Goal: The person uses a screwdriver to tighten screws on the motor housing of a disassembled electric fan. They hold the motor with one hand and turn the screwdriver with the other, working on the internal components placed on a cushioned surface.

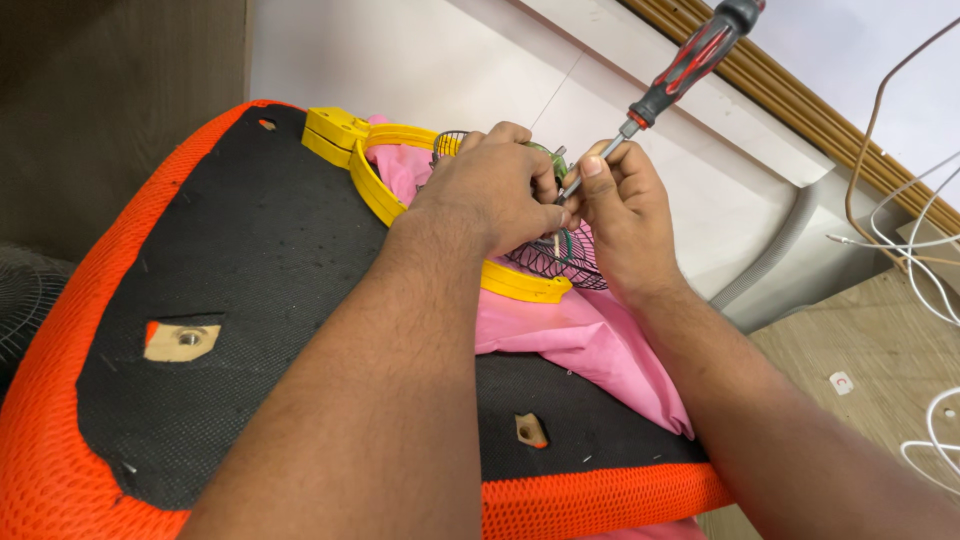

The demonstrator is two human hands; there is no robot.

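- Screwdriver, with its red-and-black handle, stood tilted above the right hand; its thin metal shaft ran down between that hand's thumb and fingertips, which were pinched shut around it.
- Its tip met a small part just left of those fingertips, right at the left hand's knuckles; the contact itself was too small to make out.
- Left hand was curled closed over the dark wire mesh inside the yellow frame, gripping it from above.
- Mesh and frame lay under both hands on a pink cloth.
- Cloth rested on a black-and-orange cushion below the wrists.
- No container was in view.
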